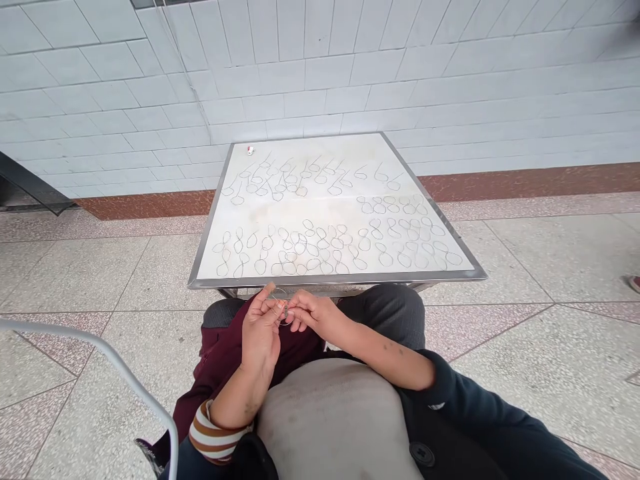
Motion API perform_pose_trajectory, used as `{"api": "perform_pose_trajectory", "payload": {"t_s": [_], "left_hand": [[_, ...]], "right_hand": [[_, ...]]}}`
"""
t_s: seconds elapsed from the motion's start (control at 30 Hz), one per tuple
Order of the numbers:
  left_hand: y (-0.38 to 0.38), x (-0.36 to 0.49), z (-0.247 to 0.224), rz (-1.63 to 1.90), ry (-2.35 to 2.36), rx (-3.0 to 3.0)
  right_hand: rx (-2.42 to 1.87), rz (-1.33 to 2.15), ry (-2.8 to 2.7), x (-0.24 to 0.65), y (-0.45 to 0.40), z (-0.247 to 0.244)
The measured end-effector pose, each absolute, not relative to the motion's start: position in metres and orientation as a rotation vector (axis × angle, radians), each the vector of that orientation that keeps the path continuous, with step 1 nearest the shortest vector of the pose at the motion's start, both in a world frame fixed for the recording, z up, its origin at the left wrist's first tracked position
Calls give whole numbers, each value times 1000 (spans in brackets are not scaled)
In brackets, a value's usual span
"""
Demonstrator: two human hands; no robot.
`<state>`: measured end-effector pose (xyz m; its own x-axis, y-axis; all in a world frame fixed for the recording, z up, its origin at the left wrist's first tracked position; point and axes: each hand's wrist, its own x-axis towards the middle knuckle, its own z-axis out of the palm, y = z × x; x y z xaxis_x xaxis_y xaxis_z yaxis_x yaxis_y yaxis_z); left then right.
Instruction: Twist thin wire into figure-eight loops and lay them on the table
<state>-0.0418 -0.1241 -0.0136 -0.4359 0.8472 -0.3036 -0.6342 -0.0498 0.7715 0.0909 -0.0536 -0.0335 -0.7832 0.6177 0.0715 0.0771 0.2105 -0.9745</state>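
Observation:
A thin wire ring (pixel 280 289) is held between my two hands, just in front of the table's near edge and above my lap. My left hand (pixel 261 325) pinches it from the left, with the index finger stretched up along it. From the right, the closed fingers of my right hand (pixel 311 311) grip it where my fingertips meet. What lies right between the fingertips is too small to make out. Beyond my hands, many wire figure-eight loops (pixel 309 248) lie on the near part of the white table (pixel 310 212), and single loops with straight tails (pixel 300 177) lie farther back.
A small red and white object (pixel 251 151) sits at the table's far left corner. The table has a grey metal rim (pixel 340 278) and stands by a white tiled wall (pixel 325 87). A pale curved tube (pixel 125 373) arches at my left. At the far right edge, a shoe (pixel 635 283) shows.

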Motion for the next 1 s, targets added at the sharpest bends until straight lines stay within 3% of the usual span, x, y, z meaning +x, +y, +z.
{"api": "perform_pose_trajectory", "payload": {"t_s": [0.3,0.57,1.0], "left_hand": [[-120,-46,-23,1792,1054,99],[-121,-47,-28,1729,1043,37],[-119,-46,-30,1730,1154,-44]], "right_hand": [[-567,1855,-1796,75,-65,-47],[-546,940,-2381,87,-53,-54],[-654,558,-2420,84,-58,-53]]}}
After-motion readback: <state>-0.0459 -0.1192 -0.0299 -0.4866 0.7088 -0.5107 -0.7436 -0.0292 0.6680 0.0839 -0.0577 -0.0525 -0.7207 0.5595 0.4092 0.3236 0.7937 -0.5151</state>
